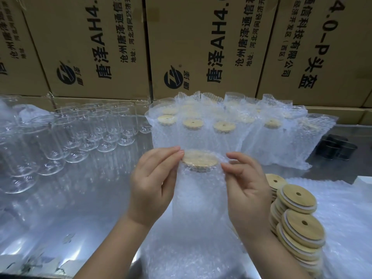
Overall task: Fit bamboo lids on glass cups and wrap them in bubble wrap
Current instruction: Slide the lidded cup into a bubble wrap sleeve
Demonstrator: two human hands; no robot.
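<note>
You have the bubble wrap [198, 200] standing as a tube at the centre of the table [84, 214], with 1 bamboo lid [200, 161] showing at its top. The glass under the wrap is too blurred to make out.

Your left hand [153, 184] pinches the wrap at the lid's 9 o'clock edge. Your right hand [247, 188] pinches it at 3 o'clock, thumb against fingers. Both grips are narrow and take film only, not wood.

The step looks like closing the wrap over the top. Pull both sides evenly so the lid stays level and seated. Keep the tube upright while you fold, since a tilt could let the glass slide down inside it.

At 12 o'clock stand the wrapped cups [224, 125], each in its own sleeve with a lid on top. At 10 o'clock the bare glass cups [80, 133] stand empty and unlidded, crowded together. At 4 o'clock the spare lids [298, 214] lie in leaning stacks, just beside your right wrist, so mind that elbow. Behind everything, the cardboard boxes [100, 47] are shut, so what they hold cannot be told.
</note>
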